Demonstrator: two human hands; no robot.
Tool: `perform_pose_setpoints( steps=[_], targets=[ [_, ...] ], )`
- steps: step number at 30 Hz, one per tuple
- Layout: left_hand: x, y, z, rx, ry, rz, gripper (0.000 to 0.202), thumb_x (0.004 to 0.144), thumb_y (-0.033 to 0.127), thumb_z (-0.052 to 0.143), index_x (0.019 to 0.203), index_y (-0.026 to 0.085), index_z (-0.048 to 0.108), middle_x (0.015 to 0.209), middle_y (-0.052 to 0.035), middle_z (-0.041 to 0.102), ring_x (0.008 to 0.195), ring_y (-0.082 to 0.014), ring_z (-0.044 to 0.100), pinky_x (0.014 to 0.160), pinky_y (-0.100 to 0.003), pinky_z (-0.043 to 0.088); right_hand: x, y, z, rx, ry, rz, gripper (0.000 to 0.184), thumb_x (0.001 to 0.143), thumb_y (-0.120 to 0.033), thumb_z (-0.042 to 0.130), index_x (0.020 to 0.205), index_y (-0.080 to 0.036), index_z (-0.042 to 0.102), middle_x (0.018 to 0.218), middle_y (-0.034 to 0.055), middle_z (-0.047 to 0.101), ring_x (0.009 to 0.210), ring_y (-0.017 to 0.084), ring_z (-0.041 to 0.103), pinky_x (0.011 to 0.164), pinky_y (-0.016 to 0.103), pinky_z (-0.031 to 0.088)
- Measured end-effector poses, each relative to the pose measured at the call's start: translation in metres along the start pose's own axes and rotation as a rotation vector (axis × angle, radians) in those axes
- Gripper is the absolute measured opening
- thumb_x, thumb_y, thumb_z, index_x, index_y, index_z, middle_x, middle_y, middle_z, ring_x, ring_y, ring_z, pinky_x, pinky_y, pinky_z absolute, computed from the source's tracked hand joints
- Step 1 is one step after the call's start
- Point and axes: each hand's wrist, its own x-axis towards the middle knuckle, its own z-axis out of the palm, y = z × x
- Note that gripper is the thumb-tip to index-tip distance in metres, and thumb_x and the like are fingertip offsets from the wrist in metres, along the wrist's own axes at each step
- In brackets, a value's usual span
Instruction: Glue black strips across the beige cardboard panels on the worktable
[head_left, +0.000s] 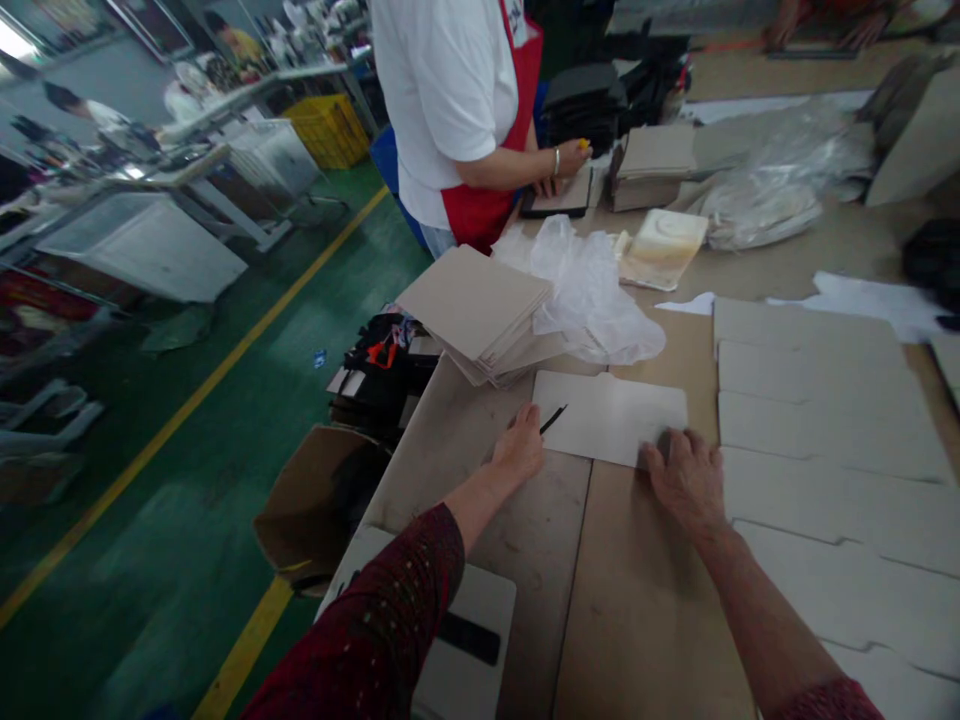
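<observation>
The left hand's [521,442] fingers were bent and closed round the near end of a thin black strip [553,419], whose free end slanted over a pale card [611,415]. The right hand [686,480] lay at the card's near right corner, thumb and fingers slightly parted and loosely curled; whether they pinched the corner, I could not tell. The card was flat on the table [637,610], between the two hands.

Just beyond the card's far left corner stood a skewed stack [480,300], with a crumpled white bag [592,290] against it. To the right, overlapping sheets [825,470] ran in a column along the table. Near the left forearm, a board [487,590] with a dark bar on it was partly covered by the sleeve [390,600].

Farther off, a co-worker [461,110] in a white top and red apron had both hands at a dark-edged piece [559,200]. Below the table's left edge, an open carton [300,500] sat on the green floor [217,470].
</observation>
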Motion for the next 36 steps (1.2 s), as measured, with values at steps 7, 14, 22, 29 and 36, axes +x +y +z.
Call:
perform_pose_setpoints(
  steps=[7, 14, 22, 29, 36],
  targets=[
    [-0.074, -0.035, -0.007, 0.070, -0.232, 0.054, 0.060, 0.090, 0.020, 0.043, 0.147, 0.009, 0.031, 0.159, -0.0154, 0.020, 0.140, -0.0293, 0.035, 0.112, -0.040, 0.035, -0.085, -0.013, -0.015, 0.000, -0.007, -0.092, 0.058, 0.096, -0.052, 0.034, 0.120, -0.005, 0.057, 0.127, 0.0241, 0.053, 0.115, 0.035, 0.049, 0.096, 0.047, 0.041],
    [-0.135, -0.038, -0.033, 0.040, -0.305, -0.051, 0.049, 0.089, 0.029, 0.047, 0.133, 0.009, 0.049, 0.144, -0.0208, 0.045, 0.124, -0.0336, 0.053, 0.103, -0.045, 0.041, -0.171, -0.038, -0.027, 0.218, -0.019, -0.006, 0.067, 0.095, -0.062, 0.027, 0.121, -0.007, 0.056, 0.135, 0.0263, 0.046, 0.130, 0.039, 0.040, 0.100, 0.057, 0.038],
    [-0.141, 0.017, -0.047, -1.011, -0.669, -0.261, 0.044, 0.087, 0.049, 0.047, 0.103, 0.012, 0.063, 0.102, -0.0125, 0.071, 0.048, -0.0087, 0.055, 0.048, -0.021, 0.042, -0.108, -0.091, -0.093, 0.992, -0.236, 0.176, 0.030, 0.091, -0.049, 0.053, 0.087, -0.022, 0.066, 0.099, 0.0049, 0.068, 0.093, 0.020, 0.062, 0.081, 0.032, 0.051],
    [-0.142, 0.039, -0.035, -0.940, -0.721, -0.227, 0.038, 0.082, 0.041, 0.049, 0.085, 0.009, 0.069, 0.070, -0.0075, 0.068, 0.041, -0.0103, 0.052, 0.046, -0.023, 0.041, -0.092, -0.115, -0.088, 0.994, -0.175, 0.010, 0.033, 0.092, -0.037, 0.055, 0.121, -0.022, 0.061, 0.106, 0.0056, 0.063, 0.088, 0.015, 0.061, 0.072, 0.027, 0.053],
    [-0.141, 0.029, -0.024, -1.051, -0.631, -0.330, 0.045, 0.078, 0.047, 0.061, 0.105, 0.012, 0.065, 0.086, -0.0079, 0.070, 0.042, -0.0078, 0.051, 0.043, -0.020, 0.040, -0.112, -0.095, -0.097, 0.979, -0.105, -0.054, 0.011, 0.091, -0.029, 0.057, 0.087, -0.022, 0.065, 0.095, 0.0036, 0.062, 0.087, 0.015, 0.059, 0.076, 0.028, 0.049]
  ],
)
